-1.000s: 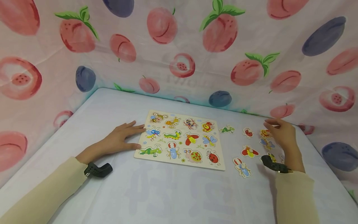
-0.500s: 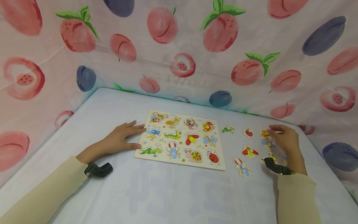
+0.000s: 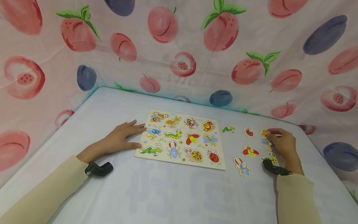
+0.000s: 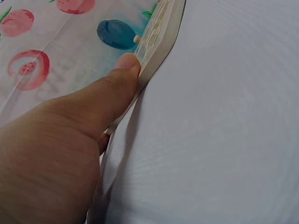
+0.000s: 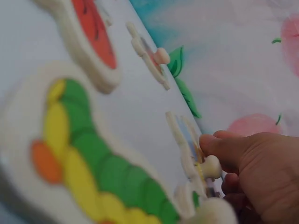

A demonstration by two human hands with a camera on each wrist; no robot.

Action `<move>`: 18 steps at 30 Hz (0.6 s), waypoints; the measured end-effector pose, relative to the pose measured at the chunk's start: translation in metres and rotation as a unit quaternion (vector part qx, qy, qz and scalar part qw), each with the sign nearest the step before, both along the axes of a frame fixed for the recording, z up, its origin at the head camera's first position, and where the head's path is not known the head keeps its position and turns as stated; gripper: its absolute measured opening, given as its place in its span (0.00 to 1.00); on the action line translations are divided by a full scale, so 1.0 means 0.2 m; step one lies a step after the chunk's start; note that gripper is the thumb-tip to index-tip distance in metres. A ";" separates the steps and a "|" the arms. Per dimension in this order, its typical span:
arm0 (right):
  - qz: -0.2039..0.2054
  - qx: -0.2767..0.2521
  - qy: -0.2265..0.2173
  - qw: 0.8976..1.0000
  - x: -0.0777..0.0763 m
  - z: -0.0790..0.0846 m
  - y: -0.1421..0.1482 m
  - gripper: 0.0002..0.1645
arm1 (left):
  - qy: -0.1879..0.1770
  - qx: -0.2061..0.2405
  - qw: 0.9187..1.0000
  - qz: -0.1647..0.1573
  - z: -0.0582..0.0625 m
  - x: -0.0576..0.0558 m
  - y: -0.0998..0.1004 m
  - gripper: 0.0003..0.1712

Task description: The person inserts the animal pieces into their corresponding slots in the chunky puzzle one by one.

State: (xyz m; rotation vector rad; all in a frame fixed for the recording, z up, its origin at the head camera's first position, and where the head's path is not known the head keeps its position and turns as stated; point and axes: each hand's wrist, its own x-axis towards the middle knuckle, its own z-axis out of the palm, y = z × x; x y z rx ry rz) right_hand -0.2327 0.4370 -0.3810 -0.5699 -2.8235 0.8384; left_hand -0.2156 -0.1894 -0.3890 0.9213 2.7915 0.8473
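Observation:
The wooden insect puzzle board [image 3: 181,161] lies flat, with pictures of insects and other small creatures. On its left edge rests my left hand [image 3: 118,137], fingers spread; the left wrist view has the thumb [image 4: 124,70] along that edge. My right hand [image 3: 283,143] pinches at the red and yellow butterfly piece [image 3: 263,133], which it partly covers. Just below lies the blue-winged dragonfly piece [image 3: 266,143], its knob [image 5: 211,166] close to the fingers in the right wrist view. Nearer the wrist is the green caterpillar piece [image 5: 93,144].
Other loose pieces lie right of the board: a grasshopper [image 3: 227,128], a ladybird [image 3: 248,132], a red-winged beetle [image 3: 250,151] and a blue stag beetle [image 3: 242,167]. A peach-printed cloth [image 3: 195,84] rises behind the white table [image 3: 139,193].
My right hand has come down from above the butterfly piece, and its fingertips have closed in on it. The left hand stays at the board's edge.

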 end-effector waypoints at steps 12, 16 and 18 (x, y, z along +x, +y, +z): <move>-0.058 0.012 0.003 0.998 -0.04 -0.01 -0.04 0.28 | -0.006 -0.005 1.000 0.002 0.01 -0.01 0.00 0.42; -0.070 0.005 -0.006 0.998 -0.04 -0.01 -0.04 0.29 | -0.009 0.000 1.000 0.000 0.02 0.00 0.00 0.41; -0.072 -0.001 -0.008 0.997 -0.04 -0.01 -0.04 0.29 | -0.010 0.001 1.000 -0.001 0.01 0.00 0.00 0.42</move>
